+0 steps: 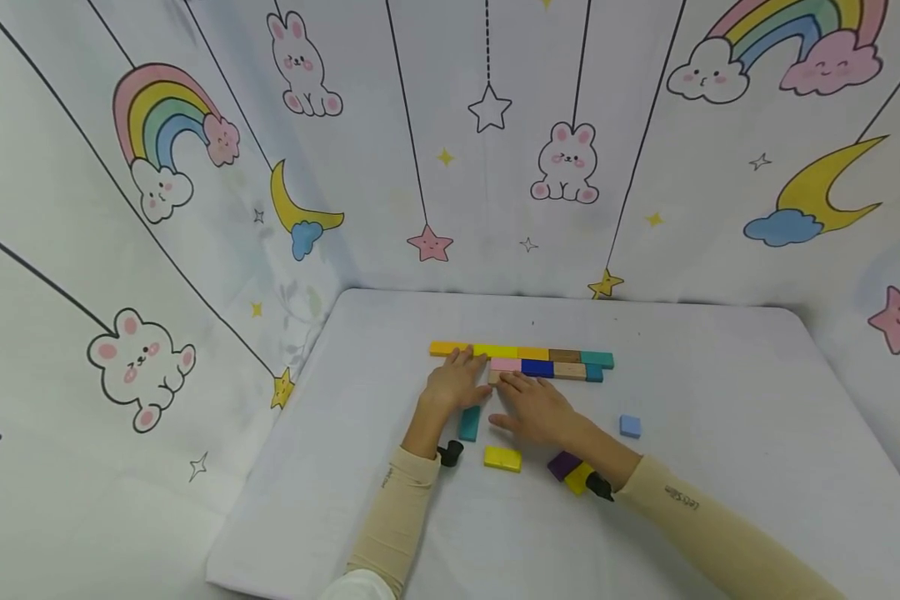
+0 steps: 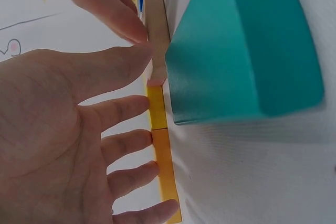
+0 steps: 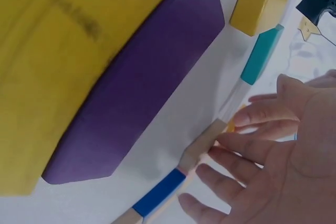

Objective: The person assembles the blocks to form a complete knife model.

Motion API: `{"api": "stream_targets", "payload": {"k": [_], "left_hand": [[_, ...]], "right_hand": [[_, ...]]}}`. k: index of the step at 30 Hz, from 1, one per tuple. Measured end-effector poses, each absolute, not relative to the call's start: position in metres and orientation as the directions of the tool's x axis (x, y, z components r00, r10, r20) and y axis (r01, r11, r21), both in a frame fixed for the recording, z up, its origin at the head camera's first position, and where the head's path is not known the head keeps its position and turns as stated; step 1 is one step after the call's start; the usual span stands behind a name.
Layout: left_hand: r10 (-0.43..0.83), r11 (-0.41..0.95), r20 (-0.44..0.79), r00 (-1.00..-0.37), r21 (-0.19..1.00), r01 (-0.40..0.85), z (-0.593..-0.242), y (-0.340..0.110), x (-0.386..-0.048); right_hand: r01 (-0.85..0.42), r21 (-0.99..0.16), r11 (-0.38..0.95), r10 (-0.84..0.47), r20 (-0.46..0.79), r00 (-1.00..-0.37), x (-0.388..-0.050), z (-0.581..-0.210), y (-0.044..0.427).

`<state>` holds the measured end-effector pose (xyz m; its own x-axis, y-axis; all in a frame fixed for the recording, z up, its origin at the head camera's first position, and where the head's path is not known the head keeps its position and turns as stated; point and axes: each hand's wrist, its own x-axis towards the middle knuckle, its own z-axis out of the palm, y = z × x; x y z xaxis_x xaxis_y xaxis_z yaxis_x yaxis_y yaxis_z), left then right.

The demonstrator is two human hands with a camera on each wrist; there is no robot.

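Two rows of coloured blocks lie on the white table: a back row with an orange block (image 1: 450, 347) and a yellow block (image 1: 495, 352), and a front row with pink, blue (image 1: 537, 368) and tan pieces. The left hand (image 1: 456, 383) (image 2: 68, 124) has its fingers spread against the yellow and orange blocks, its thumb at one end of a tan block (image 2: 157, 35) (image 3: 203, 142). Fingertips of the right hand (image 1: 538, 410) (image 3: 268, 166) touch that tan block, which the hand partly covers in the head view.
Nearer the person lie a teal block (image 1: 468, 423), a yellow block (image 1: 502, 458), a purple block (image 1: 564, 466) beside another yellow one (image 1: 577, 480), and a light blue block (image 1: 630, 426) to the right. A patterned cloth (image 1: 495, 208) hangs behind the table.
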<state>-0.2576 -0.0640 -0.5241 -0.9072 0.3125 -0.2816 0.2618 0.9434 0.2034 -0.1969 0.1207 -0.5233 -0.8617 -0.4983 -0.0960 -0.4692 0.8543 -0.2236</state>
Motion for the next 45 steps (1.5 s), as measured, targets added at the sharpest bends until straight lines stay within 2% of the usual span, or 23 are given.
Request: {"api": "stream_targets", "payload": {"k": [9,36,45], "left_hand": [[0.321,0.937,-0.241,-0.916,0.219,0.271,-0.517,-0.063,-0.25],[0.308,0.945,-0.274,-0.911,0.201,0.259,-0.512,-0.063,-0.25],[0.332,0.935,-0.232,-0.914,0.211,0.285,-0.508,-0.064,-0.247]], "right_hand": [[-0.456,-0.218,0.863,-0.488,-0.123,-0.864,-0.193,-0.52,0.12],[-0.458,-0.238,0.857,-0.494,-0.125,-0.86,-0.196,-0.525,0.127],[-0.454,-0.244,0.857,-0.49,-0.114,-0.864,-0.193,-0.523,0.125]]}}
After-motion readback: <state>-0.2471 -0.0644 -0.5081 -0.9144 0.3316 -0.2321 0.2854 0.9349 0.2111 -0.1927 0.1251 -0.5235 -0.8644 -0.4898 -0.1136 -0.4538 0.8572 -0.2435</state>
